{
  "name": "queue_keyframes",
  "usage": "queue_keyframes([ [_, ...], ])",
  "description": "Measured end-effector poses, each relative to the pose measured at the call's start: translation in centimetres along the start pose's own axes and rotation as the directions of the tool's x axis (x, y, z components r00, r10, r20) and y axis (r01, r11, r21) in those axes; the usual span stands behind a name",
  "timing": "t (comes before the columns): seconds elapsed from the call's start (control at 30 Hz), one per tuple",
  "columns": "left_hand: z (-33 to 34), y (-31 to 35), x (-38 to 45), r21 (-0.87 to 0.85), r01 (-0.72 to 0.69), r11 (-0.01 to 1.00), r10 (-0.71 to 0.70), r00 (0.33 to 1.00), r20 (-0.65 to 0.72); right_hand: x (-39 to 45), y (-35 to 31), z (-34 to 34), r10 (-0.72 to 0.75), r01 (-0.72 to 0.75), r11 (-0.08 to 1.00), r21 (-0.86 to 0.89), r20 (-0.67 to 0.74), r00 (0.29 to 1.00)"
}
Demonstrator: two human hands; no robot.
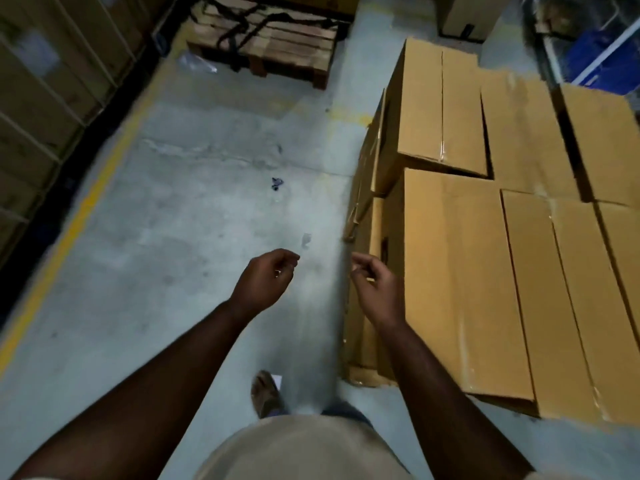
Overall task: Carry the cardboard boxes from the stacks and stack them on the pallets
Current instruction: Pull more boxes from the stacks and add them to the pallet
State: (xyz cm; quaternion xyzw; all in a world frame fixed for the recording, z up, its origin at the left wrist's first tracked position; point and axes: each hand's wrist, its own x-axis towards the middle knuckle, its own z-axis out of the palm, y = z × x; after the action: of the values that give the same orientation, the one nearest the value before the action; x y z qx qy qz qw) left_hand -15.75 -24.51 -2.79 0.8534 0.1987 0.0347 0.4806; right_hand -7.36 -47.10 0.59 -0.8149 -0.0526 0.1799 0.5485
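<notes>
A block of brown cardboard boxes (485, 265) fills the right side, with a long box (436, 112) lying on top at the back. An empty wooden pallet (273, 43) with black straps over it sits on the floor at the top centre. My left hand (266, 280) hangs over the bare floor, fingers loosely curled, holding nothing. Beside the near box's left edge hovers my right hand (375, 287), its fingers also loosely curled and empty. Neither hand touches a box.
Grey concrete floor (194, 209) runs between the boxes and a yellow line (79, 216) on the left. Stacked cartons on racking (38, 98) stand far left. One more carton (464, 15) and blue items (599, 64) lie at the top right. My shoe (265, 393) shows below.
</notes>
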Motion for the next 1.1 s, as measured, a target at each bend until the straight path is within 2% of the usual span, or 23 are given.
queue_keyframes([
  [0.13,-2.2,1.1,5.9,-0.04,-0.032,0.999,0.034,0.998,0.055,3.5,-2.1,1.8,0.028,-0.027,0.999,0.042,-0.023,0.999],
  [0.23,-2.5,2.5,11.1,-0.093,-0.058,0.994,0.067,0.993,0.093,7.2,-3.6,1.7,0.067,-0.06,0.995,0.078,-0.08,0.995],
  [0.37,-2.9,3.5,19.0,-0.076,-0.118,0.99,0.13,0.974,0.183,13.2,-4.2,1.7,0.117,-0.09,0.984,0.153,-0.173,0.978],
  [0.5,-3.3,3.7,29.8,-0.051,-0.149,0.988,0.156,0.965,0.21,21.9,-4.7,2.5,0.182,-0.142,0.972,0.186,-0.219,0.958],
  [0.7,-3.1,6.7,44.7,-0.025,-0.174,0.984,0.174,0.948,0.268,35.5,-8.2,1.8,0.215,-0.184,0.968,0.17,-0.191,0.958],
  [0.8,-2.1,9.8,50.8,-0.004,-0.235,0.972,0.224,0.921,0.318,41.9,-9.4,0.7,0.206,-0.166,0.972,0.163,-0.268,0.941],
  [0.9,0.0,12.1,57.1,0.05,-0.323,0.945,0.271,0.859,0.435,46.5,-9.9,-0.2,0.236,-0.171,0.963,0.207,-0.354,0.905],
  [1.03,4.7,14.7,64.6,0.096,-0.482,0.871,0.335,0.726,0.6,49.3,-8.1,-1.1,0.312,-0.216,0.947,0.236,-0.533,0.786],
  [1.1,7.7,16.0,67.2,0.093,-0.628,0.773,0.391,0.586,0.71,49.2,-6.4,-1.1,0.334,-0.258,0.942,0.213,-0.626,0.704],
])
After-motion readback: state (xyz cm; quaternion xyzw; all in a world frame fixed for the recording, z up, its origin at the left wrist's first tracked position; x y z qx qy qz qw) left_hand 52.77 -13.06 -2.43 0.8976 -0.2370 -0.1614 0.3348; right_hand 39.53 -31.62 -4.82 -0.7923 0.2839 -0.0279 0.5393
